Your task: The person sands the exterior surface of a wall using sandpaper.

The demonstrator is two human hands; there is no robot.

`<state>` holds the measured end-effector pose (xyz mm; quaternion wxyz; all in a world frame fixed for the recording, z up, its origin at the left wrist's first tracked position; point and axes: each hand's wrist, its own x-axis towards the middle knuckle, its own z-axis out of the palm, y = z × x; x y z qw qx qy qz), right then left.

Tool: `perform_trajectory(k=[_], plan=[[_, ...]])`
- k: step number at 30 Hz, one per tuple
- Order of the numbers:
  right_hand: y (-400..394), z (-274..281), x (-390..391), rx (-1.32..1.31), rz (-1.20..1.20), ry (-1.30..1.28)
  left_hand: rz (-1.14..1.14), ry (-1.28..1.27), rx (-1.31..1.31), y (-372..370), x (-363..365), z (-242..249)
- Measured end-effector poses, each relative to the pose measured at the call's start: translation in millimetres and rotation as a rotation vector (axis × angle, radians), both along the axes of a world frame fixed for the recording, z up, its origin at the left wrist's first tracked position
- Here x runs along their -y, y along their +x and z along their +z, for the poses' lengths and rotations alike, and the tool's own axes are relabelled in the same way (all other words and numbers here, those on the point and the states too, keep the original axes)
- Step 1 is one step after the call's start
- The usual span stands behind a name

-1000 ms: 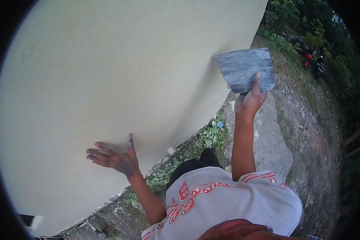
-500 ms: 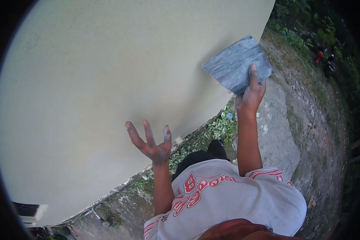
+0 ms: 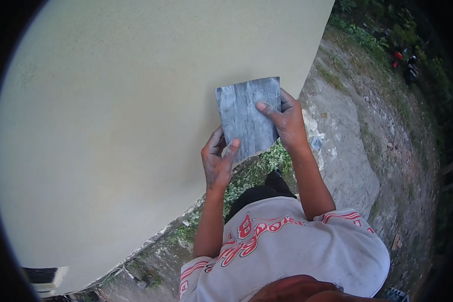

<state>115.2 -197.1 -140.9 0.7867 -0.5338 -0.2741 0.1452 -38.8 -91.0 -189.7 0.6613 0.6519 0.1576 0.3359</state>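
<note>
A grey, streaked stone-like tile [image 3: 246, 113] is held up in front of the pale wall, its lower edge slanted and rough. My right hand [image 3: 291, 125] grips its right side, thumb flat on the face and fingers behind. At the lower left corner, my left hand [image 3: 218, 162] is closed on the tile too, thumb on the front. Both hands look dusty with grey-white powder. The fingertips behind the tile are hidden.
The pale plastered wall [image 3: 110, 126] fills the left side. Low green plants [image 3: 251, 176] grow along its foot. Rough concrete ground [image 3: 347, 156] lies to the right, with a small grey-blue piece [image 3: 317, 143] on it. A motorcycle [image 3: 411, 68] stands far off near bushes.
My right hand has brought the tile left and down and turned it more upright. My left hand, previously spread apart from it, has risen and taken hold of its lower left corner.
</note>
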Motion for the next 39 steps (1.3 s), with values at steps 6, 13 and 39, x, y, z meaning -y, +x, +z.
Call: perform_trajectory(k=[6,13,39], plan=[[2,1,10,0.063,0.160,-0.155,-0.025,-0.018,-0.076,21,14,6],[45,-16,15,0.139,-0.028,-0.184,0.184,0.391,0.163,53,22,12],[297,-52,-55,0.741,-0.780,0.071,1.346,1.608,-0.281,290,1,159]])
